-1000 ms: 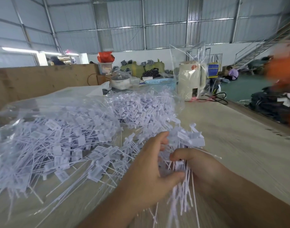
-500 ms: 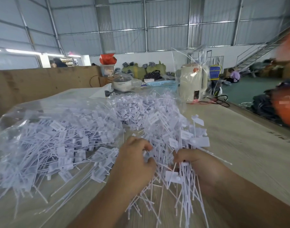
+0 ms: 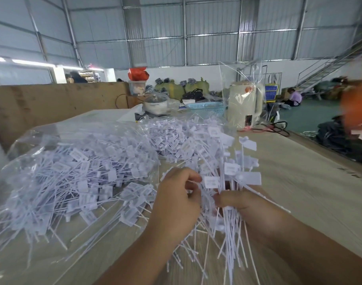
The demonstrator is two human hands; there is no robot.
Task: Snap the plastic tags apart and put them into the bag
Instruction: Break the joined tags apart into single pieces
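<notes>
Right hand [image 3: 245,204] grips a bundle of tags [image 3: 227,182], fingers curled; left hand [image 3: 176,202] pinches strands beside it. Clear bag [image 3: 77,167] lies left; bare bench [image 3: 311,194] extends right to its edge.

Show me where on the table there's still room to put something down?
The bare wooden table on the right is free, between the bunch of tags in the hands and the table's right edge, up toward the kettle. The left side is crowded: the clear bag full of tags covers it, and loose tags spill around the left hand and right hand.
</notes>
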